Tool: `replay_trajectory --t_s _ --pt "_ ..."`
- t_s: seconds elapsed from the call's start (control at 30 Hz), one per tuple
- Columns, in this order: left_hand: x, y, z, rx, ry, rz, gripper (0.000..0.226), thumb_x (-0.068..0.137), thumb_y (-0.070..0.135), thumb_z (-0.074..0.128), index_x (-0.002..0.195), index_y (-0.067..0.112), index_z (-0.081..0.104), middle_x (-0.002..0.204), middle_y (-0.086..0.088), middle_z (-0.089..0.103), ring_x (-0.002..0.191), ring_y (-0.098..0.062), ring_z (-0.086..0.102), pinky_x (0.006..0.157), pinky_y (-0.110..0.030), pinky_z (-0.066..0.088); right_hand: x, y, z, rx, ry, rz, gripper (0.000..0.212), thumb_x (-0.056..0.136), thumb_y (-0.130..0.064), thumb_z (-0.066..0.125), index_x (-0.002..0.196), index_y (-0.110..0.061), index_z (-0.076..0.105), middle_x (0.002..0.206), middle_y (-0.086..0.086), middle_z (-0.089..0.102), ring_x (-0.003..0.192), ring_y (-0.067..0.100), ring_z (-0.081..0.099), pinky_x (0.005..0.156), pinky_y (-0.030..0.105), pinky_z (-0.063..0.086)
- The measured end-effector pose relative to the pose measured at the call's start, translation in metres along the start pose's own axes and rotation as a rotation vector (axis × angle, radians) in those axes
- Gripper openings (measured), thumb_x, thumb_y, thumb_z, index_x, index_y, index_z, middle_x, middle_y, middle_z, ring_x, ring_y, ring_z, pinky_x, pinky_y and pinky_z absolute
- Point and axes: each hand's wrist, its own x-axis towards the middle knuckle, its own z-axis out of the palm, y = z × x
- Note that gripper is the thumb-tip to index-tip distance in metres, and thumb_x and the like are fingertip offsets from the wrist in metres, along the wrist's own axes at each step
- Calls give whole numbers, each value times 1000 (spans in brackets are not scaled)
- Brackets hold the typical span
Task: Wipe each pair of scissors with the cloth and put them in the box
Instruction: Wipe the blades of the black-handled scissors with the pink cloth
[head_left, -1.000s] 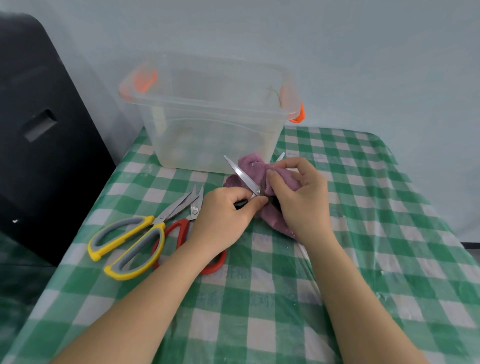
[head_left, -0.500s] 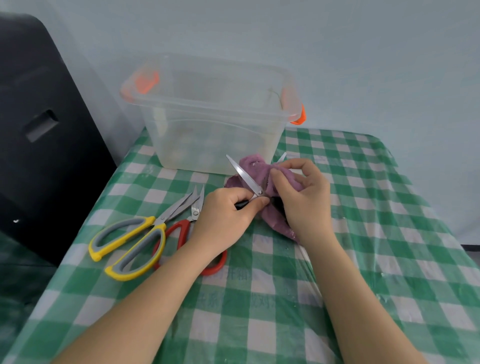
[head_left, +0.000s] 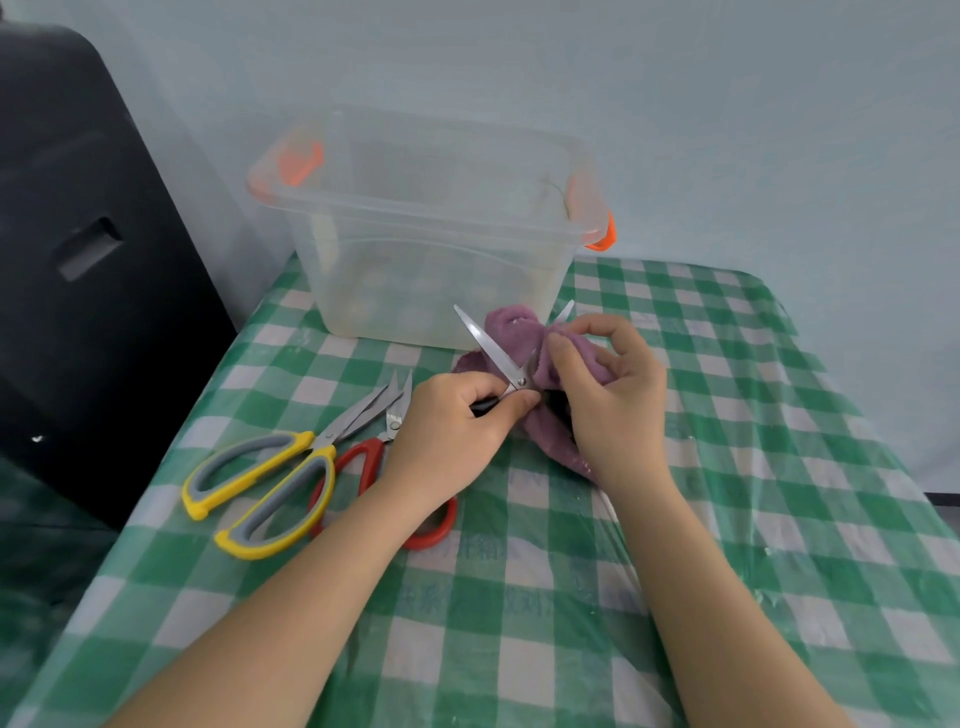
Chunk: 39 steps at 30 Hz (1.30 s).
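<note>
Head view showed your left hand curled round the dark handles of a small pair of steel-bladed scissors, blades spread apart in a V. One blade ran up and to the left from the pivot; the tip of the other poked out beyond your right hand. That hand pinched a purple fleecy cloth between thumb and fingers, wrapped around the right-hand blade close to the pivot. So the blade's long axis pointed away from you toward the clear plastic storage box with orange latches, which stood just behind both hands on the green-and-white checked table. I'd judge the wipe should run outward along that blade, toward the tip. The box looked empty, though its walls were cloudy. Left of your left hand lay yellow-and-grey-handled scissors and red-handled scissors, side by side, not yet wiped as far as I could judge.
</note>
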Motion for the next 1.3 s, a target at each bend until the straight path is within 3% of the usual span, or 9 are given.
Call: replay_trajectory --t_s 0.1,0.17,0.37,0.57,0.7,0.87,1.0,1.17,1.3 --pt "-2 0 -1 18 0 26 16 87 24 71 77 12 77 56 3 63 48 -7 46 47 -16 31 1 3 1 -91 4 -26 10 91 -4 63 89 -14 63 64 7 68 58 12 63 57 22 51" --pt "-3 2 0 46 -5 42 15 87 23 71 78 13 78 52 10 60 46 -4 45 45 -12 29 2 3 1 -119 25 -13 14 90 -4 61 87 -17 61 60 2 67 56 9 62 54 19 49" --pt "-1 2 1 0 -6 7 21 85 26 73 73 9 76 55 -8 61 45 -6 38 45 -17 27 3 2 -1 -6 58 55 16 88 2 54 83 -14 53 57 6 65 54 17 60 56 25 49" --pt "-1 2 0 23 -5 5 18 86 22 72 73 11 76 47 16 55 44 -3 42 45 -11 27 1 0 -1 -40 -22 10 8 91 -1 62 90 -10 64 61 7 65 56 11 60 55 20 51" --pt "-2 2 0 54 4 35 16 86 23 72 77 12 78 56 2 65 47 -7 46 45 -14 30 3 4 0 -175 22 -24 15 92 -8 61 86 -22 60 58 -5 66 54 5 59 54 18 47" --pt "-1 3 -1 3 -14 -18 23 85 26 72 74 6 75 55 -10 60 43 -6 37 44 -16 26 3 5 -2 -83 60 74 18 93 -4 52 85 -20 51 52 -4 60 52 13 54 52 22 45" --pt "-2 3 -1 31 -23 -10 24 86 26 72 70 9 74 50 -1 56 44 -6 38 44 -15 26 1 0 -2 67 -2 90 19 92 3 49 85 -15 52 58 12 56 53 19 51 53 24 44" --pt "-1 3 -1 50 -36 12 26 87 23 71 61 21 67 43 18 50 43 -3 41 44 -12 26 4 7 -3 -42 -42 -3 13 92 2 57 89 -10 60 61 6 63 58 14 60 60 25 50" --pt "-2 3 0 66 -26 28 23 87 23 71 68 10 73 45 15 51 43 -4 41 44 -12 26 3 9 -1 -103 11 0 17 91 -2 57 86 -18 56 61 3 66 58 13 62 58 25 50"
